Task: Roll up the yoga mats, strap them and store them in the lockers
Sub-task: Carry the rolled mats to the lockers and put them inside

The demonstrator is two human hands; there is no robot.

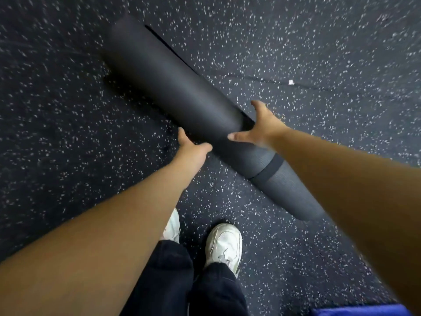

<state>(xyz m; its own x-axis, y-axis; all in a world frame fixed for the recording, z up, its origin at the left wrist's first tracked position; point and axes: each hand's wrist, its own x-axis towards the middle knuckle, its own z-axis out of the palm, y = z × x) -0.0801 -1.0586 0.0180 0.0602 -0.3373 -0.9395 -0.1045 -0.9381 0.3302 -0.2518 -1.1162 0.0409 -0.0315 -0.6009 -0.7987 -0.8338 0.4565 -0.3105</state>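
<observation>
- Lying diagonally across the speckled floor (68,144), the rolled yoga mat (164,87) is running from upper left to lower right, with a dark strap (267,167) wrapping it near the right end.
- The left hand (193,151) is touching the mat's near side, thumb and forefinger spread.
- The right hand (259,128) is reaching over the roll's far side, fingers splayed; it seems to be cupping it, though blur is hiding the fingertips.
- White sneakers (224,245) are standing just below the mat.
</observation>
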